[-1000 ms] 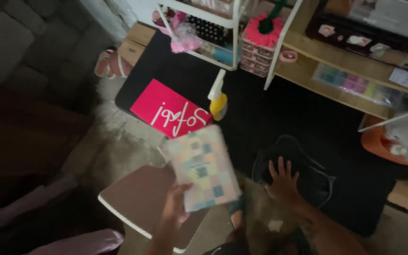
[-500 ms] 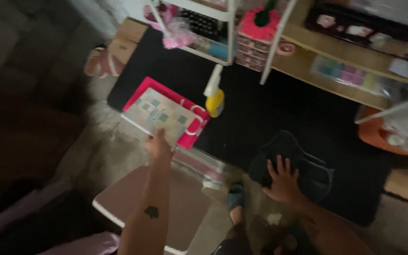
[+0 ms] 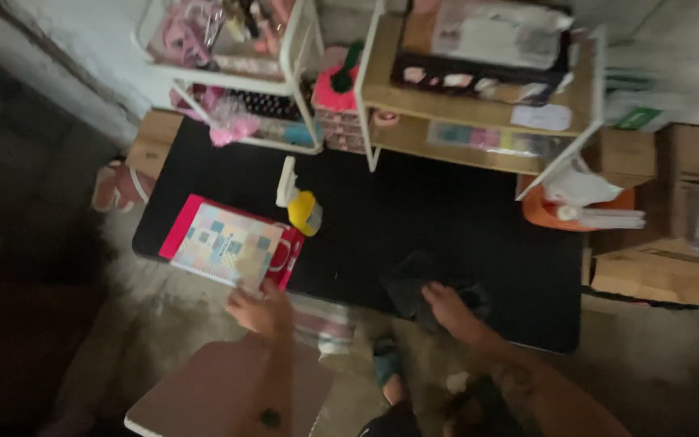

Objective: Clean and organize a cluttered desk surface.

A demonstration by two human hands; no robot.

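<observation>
The left hand (image 3: pixel 259 310) touches the pastel checkered notebook (image 3: pixel 224 245) with loose fingers; the right hand (image 3: pixel 446 306) grips the dark cloth (image 3: pixel 414 283).

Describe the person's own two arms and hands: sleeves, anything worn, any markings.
Both forearms are bare, with no sleeves, gloves, watch or bracelet visible. The left arm carries one small dark mark, likely a tattoo, on the forearm; the left hand shows no rings that can be made out. The right arm has faint darker patches, too blurred to identify. The right hand looks unadorned.
</observation>
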